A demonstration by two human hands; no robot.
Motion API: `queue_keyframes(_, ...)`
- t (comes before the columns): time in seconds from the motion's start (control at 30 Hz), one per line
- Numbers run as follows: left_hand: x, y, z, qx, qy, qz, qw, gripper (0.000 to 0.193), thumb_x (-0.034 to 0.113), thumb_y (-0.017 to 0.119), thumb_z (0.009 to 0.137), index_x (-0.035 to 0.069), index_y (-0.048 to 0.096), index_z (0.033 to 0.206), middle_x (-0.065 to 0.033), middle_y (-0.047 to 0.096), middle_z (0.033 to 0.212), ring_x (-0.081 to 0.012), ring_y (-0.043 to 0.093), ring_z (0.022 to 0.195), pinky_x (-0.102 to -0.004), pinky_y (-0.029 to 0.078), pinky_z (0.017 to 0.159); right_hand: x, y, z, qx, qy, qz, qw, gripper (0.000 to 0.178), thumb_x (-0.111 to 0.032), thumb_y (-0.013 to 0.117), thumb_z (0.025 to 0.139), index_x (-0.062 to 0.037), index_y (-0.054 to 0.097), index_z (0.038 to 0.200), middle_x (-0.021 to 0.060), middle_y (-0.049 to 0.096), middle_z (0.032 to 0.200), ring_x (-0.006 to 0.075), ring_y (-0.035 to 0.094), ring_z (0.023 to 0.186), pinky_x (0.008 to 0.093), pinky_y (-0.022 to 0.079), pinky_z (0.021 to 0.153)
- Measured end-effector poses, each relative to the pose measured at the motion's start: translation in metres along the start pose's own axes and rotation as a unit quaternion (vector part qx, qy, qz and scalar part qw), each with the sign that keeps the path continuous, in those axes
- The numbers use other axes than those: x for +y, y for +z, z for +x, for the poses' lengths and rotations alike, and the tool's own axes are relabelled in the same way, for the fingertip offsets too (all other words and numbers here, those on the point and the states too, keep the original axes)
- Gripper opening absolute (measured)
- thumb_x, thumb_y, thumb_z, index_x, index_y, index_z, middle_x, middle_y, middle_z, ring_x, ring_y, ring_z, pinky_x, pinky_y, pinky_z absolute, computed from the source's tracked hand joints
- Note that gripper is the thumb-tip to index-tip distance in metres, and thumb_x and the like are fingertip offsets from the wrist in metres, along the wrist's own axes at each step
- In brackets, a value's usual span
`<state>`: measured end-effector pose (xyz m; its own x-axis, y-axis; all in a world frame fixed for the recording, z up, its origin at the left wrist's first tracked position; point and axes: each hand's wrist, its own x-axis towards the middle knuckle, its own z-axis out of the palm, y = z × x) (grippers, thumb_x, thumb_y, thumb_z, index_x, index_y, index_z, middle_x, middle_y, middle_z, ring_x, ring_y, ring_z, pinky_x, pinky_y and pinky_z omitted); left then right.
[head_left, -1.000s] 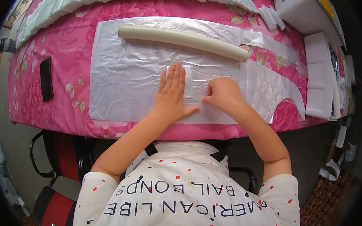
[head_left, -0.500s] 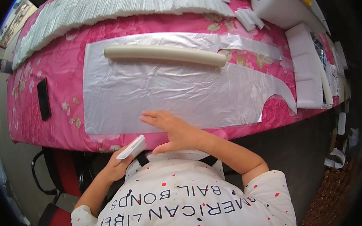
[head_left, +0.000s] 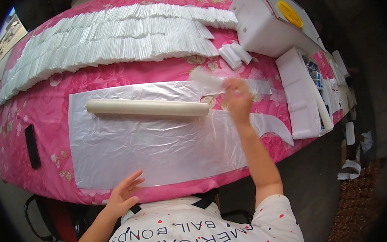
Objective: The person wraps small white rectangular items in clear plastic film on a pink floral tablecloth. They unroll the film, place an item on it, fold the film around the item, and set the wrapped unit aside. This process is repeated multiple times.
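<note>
My right hand (head_left: 238, 98) is reached forward over the handle end of a plastic bag, fingers closed and smeared by motion. From it a folded white plastic packet (head_left: 206, 78) sticks out to the left, also blurred. My left hand (head_left: 128, 190) hovers by the near edge of the table, fingers spread and holding nothing. Between the hands the silvery-white plastic bag (head_left: 160, 155) lies flat, its cut-out handles pointing right. Across its far part rests a cream-coloured roller or tube (head_left: 147, 108).
Rows of folded white packets (head_left: 115, 47) cover the far side of the pink floral table (head_left: 51, 127). A few loose packets (head_left: 234, 55) lie beside a white foam box (head_left: 258, 20). An open foam tray (head_left: 300, 96) stands right; a black phone-like slab (head_left: 32, 146) lies left.
The folded packet has gone from my left hand to my right, which has swung forward and right. My left hand has opened. The view now takes in more of the table's far side.
</note>
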<state>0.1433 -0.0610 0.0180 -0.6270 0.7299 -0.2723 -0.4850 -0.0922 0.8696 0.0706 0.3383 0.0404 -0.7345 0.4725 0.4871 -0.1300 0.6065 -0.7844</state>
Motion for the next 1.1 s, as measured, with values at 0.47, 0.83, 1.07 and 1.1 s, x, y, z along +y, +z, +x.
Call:
queue_keyframes(0.47,-0.009,-0.002,0.004,0.035,-0.008,0.053,0.998,0.062,0.004,0.062,0.078,0.002,0.036,0.134,-0.0156,0.045,0.132,-0.0212,0.053,0.109,-0.0338,0.04,0.094,0.177,-0.053,0.141,0.0,-0.063,-0.423,0.904,0.018,-0.01,0.061,0.072,-0.009,0.068,0.089,0.0084,0.064,0.091,0.0279,0.058,0.086,0.0385,0.046,0.077)
queue_keyframes(0.83,0.002,0.007,0.023,0.007,-0.01,0.208,0.978,0.058,0.005,0.061,0.079,0.003,0.038,0.133,-0.0122,0.049,0.127,-0.0213,0.052,0.108,-0.0343,0.039,0.095,0.03,0.013,-0.004,-0.314,-0.141,-0.088,0.935,0.042,-0.018,0.067,0.071,-0.0045,0.059,0.11,0.0131,0.059,0.107,0.0307,0.054,0.095,0.0383,0.042,0.086)
queue_keyframes(1.07,0.005,0.028,0.085,0.115,0.169,0.517,0.831,0.065,0.017,0.065,0.077,0.005,0.035,0.135,-0.0241,0.023,0.142,-0.0395,0.025,0.129,-0.0468,0.024,0.104,-0.035,0.002,-0.094,-0.434,-0.024,-0.158,0.886,0.05,-0.027,0.065,0.077,-0.0001,0.053,0.117,0.0176,0.057,0.108,0.0336,0.051,0.105,0.0392,0.04,0.092)
queue_keyframes(1.1,0.004,0.033,0.093,0.142,0.194,0.539,0.807,0.067,0.02,0.065,0.077,0.006,0.035,0.136,-0.0254,0.016,0.144,-0.0421,0.018,0.132,-0.0484,0.021,0.106,-0.041,-0.003,-0.112,-0.447,-0.046,-0.124,0.884,0.051,-0.026,0.064,0.078,-0.0005,0.052,0.12,0.0181,0.054,0.114,0.0335,0.048,0.109,0.0397,0.038,0.094)
